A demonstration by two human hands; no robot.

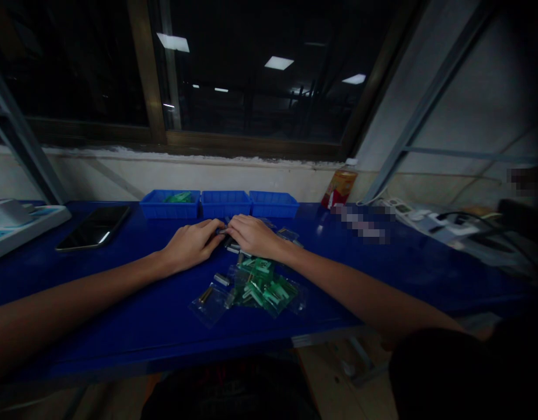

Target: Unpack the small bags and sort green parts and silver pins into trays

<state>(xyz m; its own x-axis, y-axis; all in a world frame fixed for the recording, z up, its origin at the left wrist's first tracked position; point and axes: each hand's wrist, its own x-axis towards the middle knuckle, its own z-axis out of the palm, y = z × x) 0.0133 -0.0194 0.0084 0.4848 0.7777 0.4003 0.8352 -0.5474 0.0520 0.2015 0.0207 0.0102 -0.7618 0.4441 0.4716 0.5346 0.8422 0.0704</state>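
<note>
My left hand and my right hand meet above the middle of the blue table, fingertips pinched around a small dark metallic piece whose details are hard to make out. Just below my right hand lies a pile of small clear bags with green and white pieces. A clear bag with brass-coloured pins is at the pile's left, and a silver cylinder rests above it. More small metal parts lie partly hidden under and behind my right hand.
Three blue bins stand along the wall: the left bin holds green pieces, beside the middle bin and right bin. A phone and power strip lie left. A red-and-gold packet and cables are right.
</note>
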